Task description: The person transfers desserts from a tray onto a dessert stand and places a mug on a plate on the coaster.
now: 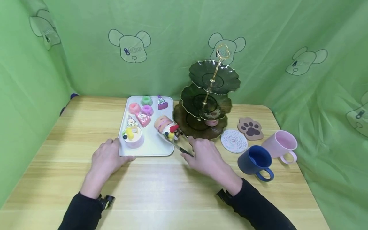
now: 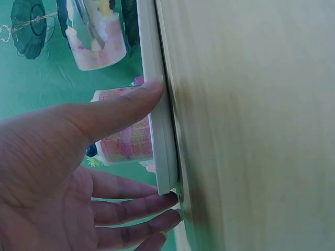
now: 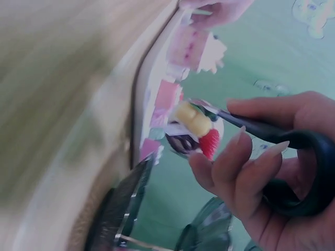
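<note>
My right hand (image 1: pixel 205 156) grips tongs (image 1: pixel 185 151) with dark handles and metal tips. Between the tips is a toy cake (image 1: pixel 162 123) with pink layers, white cream and a strawberry on top. The cake lies tipped over the tray's right side, its fruit end toward my right hand. At the front left corner of the white tray (image 1: pixel 156 150), my left hand (image 1: pixel 107 158) rests with the thumb (image 2: pixel 133 107) on the front edge and fingers extended along the left side. A round toy cake (image 1: pixel 134 139) with yellow fruit stands near this hand.
Small toy donuts (image 1: pixel 134 108) and cake slices (image 1: pixel 143 119) lie farther back on the tray. Right of it stands a dark three-tier stand (image 1: pixel 198 123) with a pink piece (image 1: pixel 211 122) on its bottom tier. A blue mug (image 1: pixel 254 159), pink mug (image 1: pixel 280 143) and coasters (image 1: pixel 234 141) sit rightward.
</note>
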The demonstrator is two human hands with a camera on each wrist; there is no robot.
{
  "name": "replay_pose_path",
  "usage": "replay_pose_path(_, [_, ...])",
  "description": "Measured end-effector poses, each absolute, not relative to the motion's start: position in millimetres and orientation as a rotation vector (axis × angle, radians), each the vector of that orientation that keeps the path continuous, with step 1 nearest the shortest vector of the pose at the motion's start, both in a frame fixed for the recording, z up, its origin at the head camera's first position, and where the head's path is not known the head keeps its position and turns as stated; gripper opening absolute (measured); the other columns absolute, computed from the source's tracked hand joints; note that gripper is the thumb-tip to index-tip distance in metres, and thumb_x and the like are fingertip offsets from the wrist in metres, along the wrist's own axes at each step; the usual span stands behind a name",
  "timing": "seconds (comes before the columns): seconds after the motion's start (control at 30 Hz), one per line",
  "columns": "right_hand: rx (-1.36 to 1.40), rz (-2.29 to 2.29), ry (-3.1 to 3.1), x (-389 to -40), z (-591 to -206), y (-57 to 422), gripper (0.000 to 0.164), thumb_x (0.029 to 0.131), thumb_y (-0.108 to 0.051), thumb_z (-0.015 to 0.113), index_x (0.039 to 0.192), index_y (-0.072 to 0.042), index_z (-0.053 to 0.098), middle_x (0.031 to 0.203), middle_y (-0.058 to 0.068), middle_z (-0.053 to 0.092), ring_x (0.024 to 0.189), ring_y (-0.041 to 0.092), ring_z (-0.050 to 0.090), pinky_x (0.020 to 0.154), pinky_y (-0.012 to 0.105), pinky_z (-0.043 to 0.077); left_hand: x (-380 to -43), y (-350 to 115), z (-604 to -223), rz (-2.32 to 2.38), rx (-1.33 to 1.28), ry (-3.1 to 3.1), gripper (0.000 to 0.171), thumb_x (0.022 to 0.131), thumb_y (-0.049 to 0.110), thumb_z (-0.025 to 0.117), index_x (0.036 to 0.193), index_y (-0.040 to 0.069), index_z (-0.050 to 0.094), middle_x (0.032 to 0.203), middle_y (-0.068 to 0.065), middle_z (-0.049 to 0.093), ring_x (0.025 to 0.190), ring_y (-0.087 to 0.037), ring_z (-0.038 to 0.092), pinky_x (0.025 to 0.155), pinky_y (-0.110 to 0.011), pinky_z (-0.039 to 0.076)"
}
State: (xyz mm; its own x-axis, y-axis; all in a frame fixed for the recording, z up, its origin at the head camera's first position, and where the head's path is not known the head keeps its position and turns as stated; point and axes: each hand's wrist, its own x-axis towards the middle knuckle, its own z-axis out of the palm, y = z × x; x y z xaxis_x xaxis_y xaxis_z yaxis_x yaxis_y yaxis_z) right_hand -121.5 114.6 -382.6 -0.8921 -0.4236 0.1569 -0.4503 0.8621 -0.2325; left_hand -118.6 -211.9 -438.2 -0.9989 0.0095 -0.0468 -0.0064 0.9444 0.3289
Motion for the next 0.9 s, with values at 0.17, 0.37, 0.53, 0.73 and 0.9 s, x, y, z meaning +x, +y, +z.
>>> replay_pose_path(0.17, [0.794,0.34,-2.973,-120,-370,115,0.034,0.076,-0.046,0.068,0.091,-0.016,0.059,0.055,-0.008,0.044,0.049,0.008,0.042,0.042,0.027,0.032,-119,-212,-439,0.518,0.0,3.051,0.09,0.06,0.056,0.077,0.118,-0.007,0.049,0.092,-0.02,0.052,0.077,-0.034,0.051,0.054,-0.039,0.041])
replay_pose_path(0.37, [0.872,0.286,-3.052,-127,-368,113,0.03,0.075,-0.046,0.069,0.083,-0.02,0.056,0.058,-0.008,0.046,0.052,0.011,0.044,0.044,0.028,0.033,-121,-212,-439,0.5,0.002,3.049,0.093,0.06,0.058,0.076,0.12,-0.009,0.048,0.094,-0.022,0.052,0.079,-0.035,0.052,0.054,-0.041,0.042])
replay_pose_path(0.53, [0.866,0.284,-3.033,-128,-378,112,0.032,0.075,-0.046,0.069,0.083,-0.019,0.054,0.057,-0.007,0.046,0.051,0.012,0.043,0.042,0.028,0.032,-121,-211,-438,0.498,0.006,3.041,0.095,0.06,0.059,0.075,0.12,-0.009,0.048,0.094,-0.022,0.051,0.079,-0.035,0.051,0.054,-0.041,0.042])
replay_pose_path(0.73, [0.842,0.312,-2.984,-124,-393,117,0.037,0.075,-0.047,0.069,0.092,-0.018,0.055,0.054,-0.007,0.043,0.05,0.01,0.042,0.041,0.027,0.031,-120,-211,-437,0.496,-0.001,3.04,0.094,0.06,0.059,0.076,0.12,-0.009,0.048,0.094,-0.022,0.051,0.079,-0.035,0.051,0.054,-0.041,0.042])
replay_pose_path(0.9, [0.807,0.346,-2.971,-118,-404,120,0.05,0.074,-0.047,0.069,0.107,-0.012,0.058,0.062,-0.005,0.047,0.055,0.01,0.045,0.042,0.026,0.033,-119,-211,-437,0.51,-0.007,3.039,0.093,0.061,0.059,0.075,0.119,-0.009,0.048,0.094,-0.022,0.051,0.079,-0.035,0.051,0.054,-0.041,0.042])
